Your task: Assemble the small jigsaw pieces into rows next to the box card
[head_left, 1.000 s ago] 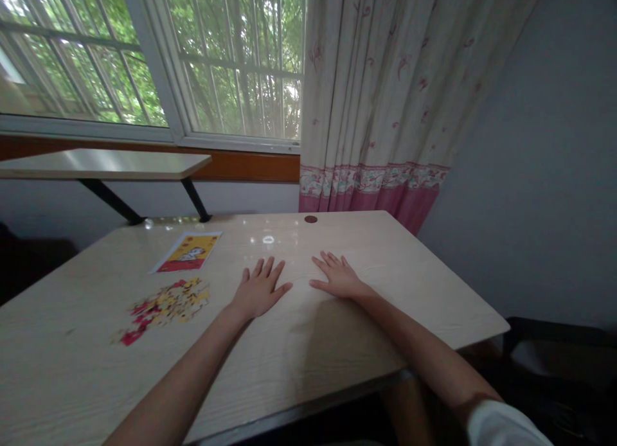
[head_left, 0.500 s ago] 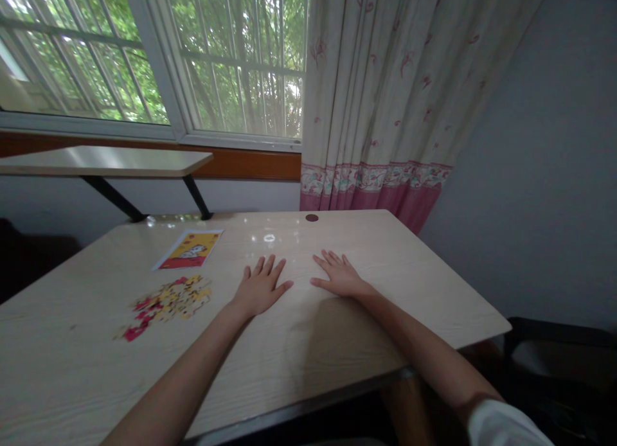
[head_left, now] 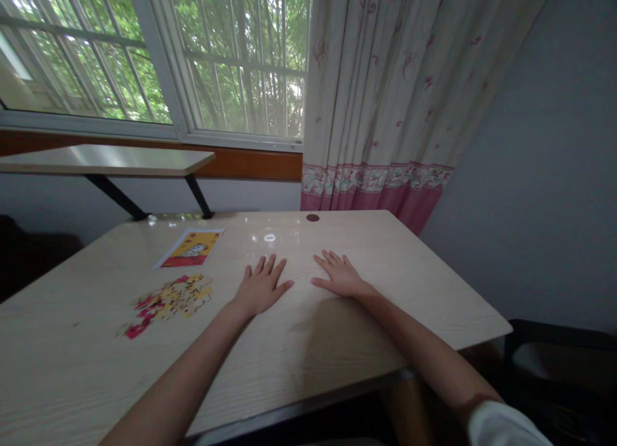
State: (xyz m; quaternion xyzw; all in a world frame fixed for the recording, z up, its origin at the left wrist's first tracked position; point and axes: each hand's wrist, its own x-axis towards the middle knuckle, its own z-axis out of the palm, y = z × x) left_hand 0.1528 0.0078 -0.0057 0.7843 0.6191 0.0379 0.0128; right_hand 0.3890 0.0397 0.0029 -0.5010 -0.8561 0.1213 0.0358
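Note:
My left hand (head_left: 260,289) lies flat, palm down, on the light wooden table (head_left: 299,343), fingers spread and holding nothing. My right hand (head_left: 339,276) rests flat beside it, a short gap apart, fingers stretched out and empty. To the left of my left hand lies a loose pile of red and yellow jigsaw pieces (head_left: 166,303). Behind the pile sits a yellow and red picture card (head_left: 189,249), flat on the table.
A small dark round cap (head_left: 312,218) sits in the table near its far edge. A wall shelf on black brackets (head_left: 106,161) hangs under the window at back left. A pink-hemmed curtain (head_left: 380,112) hangs behind the table. A dark chair (head_left: 554,356) stands at right.
Both hands stay flat in the same place. Only the camera has shifted very slightly.

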